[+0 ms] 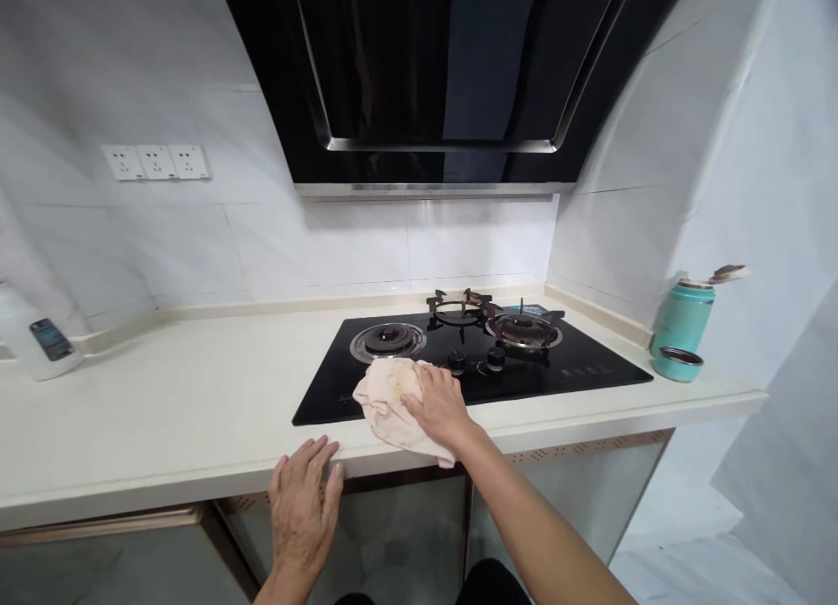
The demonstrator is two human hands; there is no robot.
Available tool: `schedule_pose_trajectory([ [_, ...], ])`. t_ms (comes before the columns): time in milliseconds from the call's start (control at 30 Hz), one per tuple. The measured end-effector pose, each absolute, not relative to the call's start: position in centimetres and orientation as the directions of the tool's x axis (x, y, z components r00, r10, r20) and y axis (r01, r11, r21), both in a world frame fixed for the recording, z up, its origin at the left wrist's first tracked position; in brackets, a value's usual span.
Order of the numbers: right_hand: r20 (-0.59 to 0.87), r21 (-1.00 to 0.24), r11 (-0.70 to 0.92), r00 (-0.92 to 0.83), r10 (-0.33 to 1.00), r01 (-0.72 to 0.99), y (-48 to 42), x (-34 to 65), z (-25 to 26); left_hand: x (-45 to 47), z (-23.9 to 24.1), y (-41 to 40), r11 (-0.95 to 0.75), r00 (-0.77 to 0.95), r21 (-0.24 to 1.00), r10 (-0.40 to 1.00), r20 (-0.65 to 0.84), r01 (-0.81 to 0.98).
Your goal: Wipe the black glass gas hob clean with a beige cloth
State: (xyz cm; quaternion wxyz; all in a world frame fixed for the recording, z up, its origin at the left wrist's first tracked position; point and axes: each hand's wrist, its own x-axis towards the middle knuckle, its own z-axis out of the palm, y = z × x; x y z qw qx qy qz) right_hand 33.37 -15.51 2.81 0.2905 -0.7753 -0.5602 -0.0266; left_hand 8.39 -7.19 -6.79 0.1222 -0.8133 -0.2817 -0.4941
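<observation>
A pale pink, stained cleaning cloth (383,395) lies bunched on the front edge of the black gas stove (556,376), one corner hanging over the counter's edge. My right hand (437,402) presses on the cloth, its fingers closed over the fabric. Just behind the cloth are two black control knobs (496,358) and the left burner (388,340), which has no pot support on it. At the counter's front edge, left of the stove, my left hand (305,496) rests with its fingers stretched out and nothing in it.
Two pot supports (458,308) sit at the stove's back and right burner. A teal jar (684,319) and its small teal cup (679,365) stand at the right end. A white bottle (32,334) is far left. The black range hood (432,72) overhangs the stove.
</observation>
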Motion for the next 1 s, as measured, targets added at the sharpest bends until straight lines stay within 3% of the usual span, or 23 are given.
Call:
schedule_pose_trajectory([
  [167, 0.357, -0.395, -0.171, 0.322, 0.877, 0.902, -16.0, 33.7, 1.7, 9.7, -2.8, -8.1, -0.802, 0.267, 0.264, 0.458, 0.848, 0.536],
  [333, 0.346, -0.377, -0.157, 0.296, 0.89, 0.913, -15.7, 34.0, 1.6, 15.9, 1.9, -7.9, -0.873, 0.425, 0.141, 0.362, 0.83, 0.467],
  [533, 0.359, -0.352, -0.111, 0.243, 0.901, 0.93, -16.5, 34.1, 1.3, 20.8, 1.0, -5.9, -0.808, 0.656, 0.149, 0.558, 0.508, 0.57],
  [700, 0.435, -0.37, -0.057, 0.227, 0.872, 0.927, -18.5, 34.4, 0.9, 20.1, -0.5, -5.1, -0.843, 0.675, 0.105, 0.492, 0.55, 0.528],
  [867, 0.515, -0.444, 0.052, 0.208, 0.831, 0.895, -22.8, 37.9, -0.2, 20.1, -0.2, -4.8, -0.837, 0.672, 0.129, 0.511, 0.536, 0.532],
  [1000, 0.594, -0.495, -0.117, 0.433, 0.678, 0.861, -29.4, 45.2, -2.2, 20.2, 0.1, -4.8, -0.824, 0.67, 0.171, 0.543, 0.506, 0.539],
])
